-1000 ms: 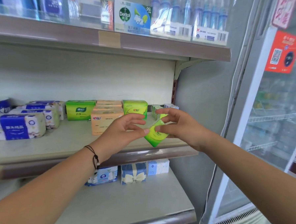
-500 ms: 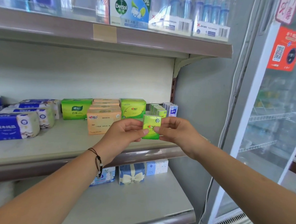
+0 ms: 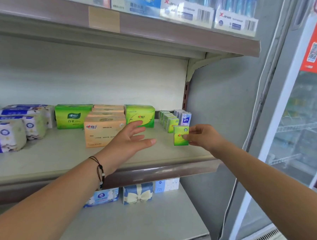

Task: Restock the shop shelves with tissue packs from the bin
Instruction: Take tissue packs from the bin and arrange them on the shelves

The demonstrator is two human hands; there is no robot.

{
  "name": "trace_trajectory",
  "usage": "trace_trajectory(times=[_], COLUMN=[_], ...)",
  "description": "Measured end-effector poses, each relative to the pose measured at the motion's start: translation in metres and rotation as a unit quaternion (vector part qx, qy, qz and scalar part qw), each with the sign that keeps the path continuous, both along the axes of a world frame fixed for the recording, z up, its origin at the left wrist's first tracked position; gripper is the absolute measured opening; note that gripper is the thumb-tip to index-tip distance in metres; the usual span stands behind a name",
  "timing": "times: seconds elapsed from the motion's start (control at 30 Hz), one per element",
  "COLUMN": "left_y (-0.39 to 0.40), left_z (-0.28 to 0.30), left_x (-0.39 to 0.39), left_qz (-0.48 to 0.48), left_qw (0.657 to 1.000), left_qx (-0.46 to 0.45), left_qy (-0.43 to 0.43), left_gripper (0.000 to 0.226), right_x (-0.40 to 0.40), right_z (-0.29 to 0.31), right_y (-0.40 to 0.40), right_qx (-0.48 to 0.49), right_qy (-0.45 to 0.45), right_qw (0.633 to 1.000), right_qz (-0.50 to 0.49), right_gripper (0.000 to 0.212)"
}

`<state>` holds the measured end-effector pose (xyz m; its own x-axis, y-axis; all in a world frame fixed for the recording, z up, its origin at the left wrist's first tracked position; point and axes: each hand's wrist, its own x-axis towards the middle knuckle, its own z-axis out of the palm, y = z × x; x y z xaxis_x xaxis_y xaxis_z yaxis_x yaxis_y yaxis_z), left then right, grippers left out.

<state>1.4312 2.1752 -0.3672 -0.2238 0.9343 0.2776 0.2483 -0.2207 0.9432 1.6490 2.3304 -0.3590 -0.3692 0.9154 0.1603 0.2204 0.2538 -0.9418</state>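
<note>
Sitting upright in a pinch of the right hand (image 3: 201, 136), the small green tissue pack (image 3: 180, 136) is hovering over the middle shelf (image 3: 60, 157), just before the row of green packs (image 3: 168, 121). Beside it, the left hand (image 3: 129, 139) is spreading its fingers, grasping nothing.

The right hand (image 3: 204, 138) pinches a small green tissue pack (image 3: 180, 136) upright over the middle shelf (image 3: 60, 155), near its right end and just in front of a row of small green packs (image 3: 169, 121). Beside that row, against the right end, stand small blue-white packs (image 3: 184, 117). The left hand (image 3: 129, 140) hangs over the shelf with fingers spread and straight, holding nothing, a black cord bracelet (image 3: 100, 169) on its wrist. Behind it sit orange tissue packs (image 3: 104, 129) and two larger green packs (image 3: 72, 116) (image 3: 139, 116). Blue-and-white packs (image 3: 8, 128) lie toward the left end.
</note>
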Motion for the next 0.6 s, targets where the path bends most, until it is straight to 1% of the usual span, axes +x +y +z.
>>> trace_trajectory(times=[0.07, 0.13, 0.2, 0.33, 0.5, 0.6], left_y=[0.014, 0.027, 0.037, 0.055, 0.078, 0.089], left_z=[-0.002, -0.004, -0.004, -0.006, -0.010, -0.014], left_x=[0.001, 0.002, 0.003, 0.002, -0.003, -0.002], left_qz=[0.001, 0.000, -0.004, -0.006, 0.010, 0.010], left_qw=[1.000, 1.000, 1.000, 1.000, 0.998, 0.998], left_qx=[-0.004, -0.004, -0.008, -0.017, -0.034, -0.044], left_qy=[0.001, 0.001, 0.010, 0.023, 0.044, 0.053], left_gripper=[0.081, 0.073, 0.072, 0.075, 0.078, 0.081], right_x=[-0.006, -0.011, -0.016, -0.025, -0.037, -0.042], right_z=[-0.004, -0.008, -0.011, -0.019, -0.027, -0.028], right_y=[0.016, 0.032, 0.045, 0.070, 0.097, 0.106], right_qx=[0.001, 0.009, 0.016, 0.022, 0.061, 0.071], right_qy=[-0.010, -0.023, -0.029, -0.044, -0.079, -0.092], right_qw=[1.000, 1.000, 0.999, 0.998, 0.992, 0.990], right_qz=[-0.008, -0.016, -0.024, -0.041, -0.075, -0.079], right_gripper=[0.014, 0.018, 0.021, 0.019, 0.015, 0.020])
